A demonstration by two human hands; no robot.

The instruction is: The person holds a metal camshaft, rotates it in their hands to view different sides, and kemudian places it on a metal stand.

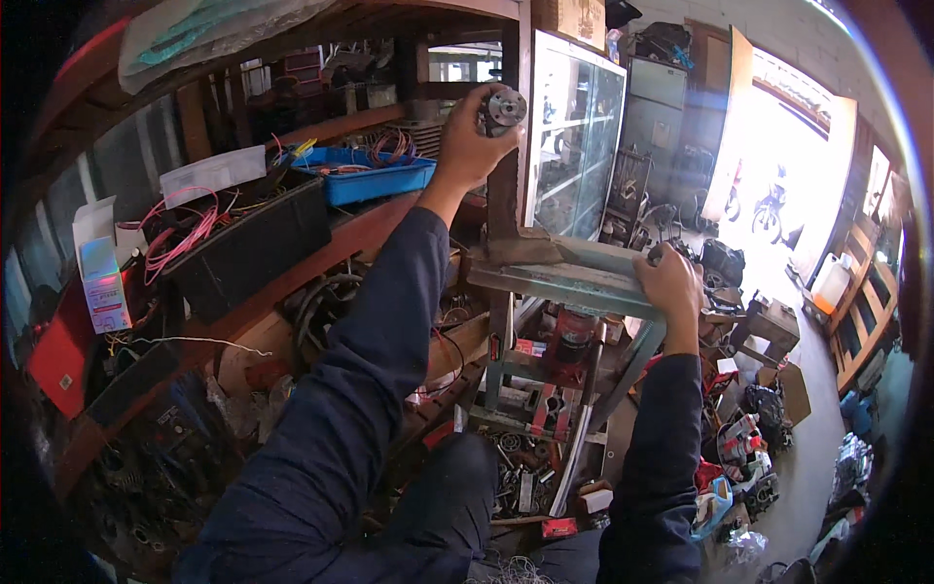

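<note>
My left hand (474,141) is raised in front of a wooden post. Its fingers are wrapped round a round metal flange (507,107) with several holes in its face; the rest of that part is hidden by the hand. Lower and to the right, my right hand (671,280) is closed at the end of a worn grey-green bench (593,287). A small dark piece shows at its fingertips, too little of it to name. On the bench's left end lies a brown, rag-like piece (523,249).
At left, a blue tray (379,182) and a black bin (258,248) hold coloured wires. Under the bench stands a red jack-like tool (572,341) among metal parts. A glass cabinet (576,136) stands behind; boxes and parts clutter the floor at right, towards a bright doorway.
</note>
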